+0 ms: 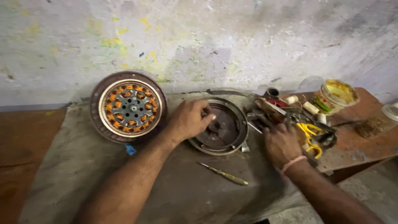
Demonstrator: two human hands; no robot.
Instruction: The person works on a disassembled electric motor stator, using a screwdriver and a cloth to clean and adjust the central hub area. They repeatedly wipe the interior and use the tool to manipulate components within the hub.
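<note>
Left hand (188, 120) rests curled on the round motor cover (219, 126), gripping nothing clearly; right hand (282, 143) digs into the tool pile (298, 120), its grip seemingly hidden; screwdriver (224, 174) lies near

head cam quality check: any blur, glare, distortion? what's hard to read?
Head view: dim, flat light, no glare; wide-angle bend shows along the wall line. Left hand on the round motor cover is slightly soft; right hand in the tool pile is darker, clutter there hard to separate. The copper-wound stator and screwdriver read clearly.
</note>
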